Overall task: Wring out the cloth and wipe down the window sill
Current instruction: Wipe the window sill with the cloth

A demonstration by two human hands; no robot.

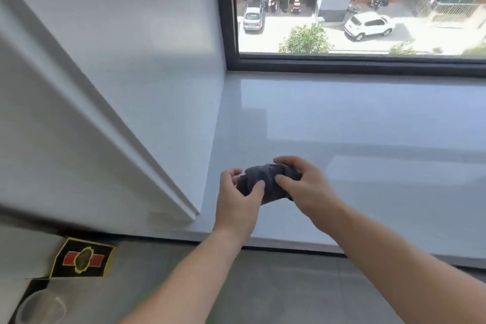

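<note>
Bare forearms cut off below, left hand and right hand fingers clenched round bunched dark cloth, sill beneath

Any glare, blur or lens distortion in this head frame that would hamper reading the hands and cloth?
Head view: wide-angle bending bows the wall trim at left; daylight leaves pale reflections on the glossy window sill; the street outside is overexposed; left hand, right hand and dark cloth are slightly soft but readable.
</note>
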